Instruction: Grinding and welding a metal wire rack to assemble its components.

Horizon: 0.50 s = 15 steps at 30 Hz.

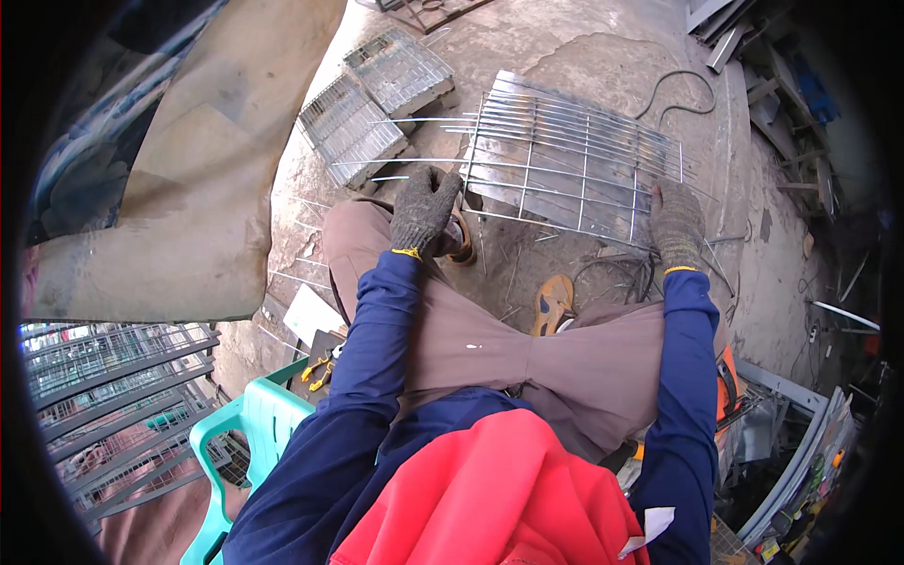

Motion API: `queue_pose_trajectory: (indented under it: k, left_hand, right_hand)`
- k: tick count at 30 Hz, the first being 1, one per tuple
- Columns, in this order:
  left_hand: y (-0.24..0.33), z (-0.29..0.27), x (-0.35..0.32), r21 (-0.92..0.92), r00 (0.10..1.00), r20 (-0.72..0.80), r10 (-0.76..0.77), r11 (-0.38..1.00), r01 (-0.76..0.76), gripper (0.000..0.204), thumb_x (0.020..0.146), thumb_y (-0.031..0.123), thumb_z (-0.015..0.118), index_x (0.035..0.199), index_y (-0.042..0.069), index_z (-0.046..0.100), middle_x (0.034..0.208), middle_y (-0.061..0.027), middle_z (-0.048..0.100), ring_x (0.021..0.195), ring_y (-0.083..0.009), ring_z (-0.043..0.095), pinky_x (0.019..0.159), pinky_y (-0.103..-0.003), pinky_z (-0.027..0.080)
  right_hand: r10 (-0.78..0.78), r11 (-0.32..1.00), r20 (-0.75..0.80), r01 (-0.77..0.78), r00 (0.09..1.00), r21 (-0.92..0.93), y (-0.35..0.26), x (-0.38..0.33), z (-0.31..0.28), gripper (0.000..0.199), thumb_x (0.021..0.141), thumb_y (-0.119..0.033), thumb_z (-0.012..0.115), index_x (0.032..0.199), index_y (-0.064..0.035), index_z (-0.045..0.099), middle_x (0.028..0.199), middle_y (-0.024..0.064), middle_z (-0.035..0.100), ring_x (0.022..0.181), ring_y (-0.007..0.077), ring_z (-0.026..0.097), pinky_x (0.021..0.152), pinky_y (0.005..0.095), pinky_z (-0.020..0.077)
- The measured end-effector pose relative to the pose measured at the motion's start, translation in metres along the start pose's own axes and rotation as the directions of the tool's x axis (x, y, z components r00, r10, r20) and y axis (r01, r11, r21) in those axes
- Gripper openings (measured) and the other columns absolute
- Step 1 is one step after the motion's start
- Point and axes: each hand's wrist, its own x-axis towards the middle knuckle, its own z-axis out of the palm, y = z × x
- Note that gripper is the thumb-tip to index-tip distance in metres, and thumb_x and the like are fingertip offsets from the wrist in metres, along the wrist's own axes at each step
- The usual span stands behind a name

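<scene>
A wire grid panel (584,179) of crossed metal rods spans the space in front of my knees. At its left edge my left hand (424,209), in a dark grey knit glove with a yellow cuff, is closed around the near corner. My right hand (676,224), gloved alike, grips the right edge, its fingers partly hidden. Beneath the panel shows a greyish flat sheet (513,87). Several loose rods (377,164) stick out to the left of the panel, over or near two wire-topped blocks (353,132).
A teal plastic chair (268,414) stands at my left, with yellow-handled pliers (320,377) close by. A tan cloth sheet (207,169) hangs at the far left, above stacked wire racks (132,405). Black cable (683,75) curls on the concrete floor (603,56). Metal scraps (800,433) lie at right.
</scene>
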Motion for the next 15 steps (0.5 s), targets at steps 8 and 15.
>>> queue_pose_trajectory:
  k: [8,15]
  left_hand:
    - [0.007,-0.011,0.015,-0.074,0.999,0.042,0.028,0.997,-0.025,0.040,0.085,0.039,0.065,0.094,0.001,0.063,0.088,-0.0164,0.065,0.083,-0.0298,0.063,0.076,-0.039,0.049]
    - [0.024,-0.041,0.054,0.222,0.923,0.312,0.227,0.927,-0.303,0.034,0.087,0.033,0.055,0.100,0.003,0.064,0.097,-0.0200,0.065,0.092,-0.0347,0.063,0.081,-0.042,0.049]
  right_hand:
    - [0.184,0.982,0.036,-0.185,0.982,0.038,0.023,0.004,0.007,0.036,0.097,-0.035,0.042,0.115,-0.0114,0.063,0.118,0.0154,0.062,0.111,0.0355,0.057,0.095,0.0471,0.0460]
    - [0.025,0.993,-0.130,-0.010,0.991,0.118,0.019,-0.011,0.005,0.026,0.089,-0.033,0.057,0.109,-0.0173,0.063,0.108,0.0124,0.063,0.104,0.0322,0.059,0.092,0.0457,0.0468]
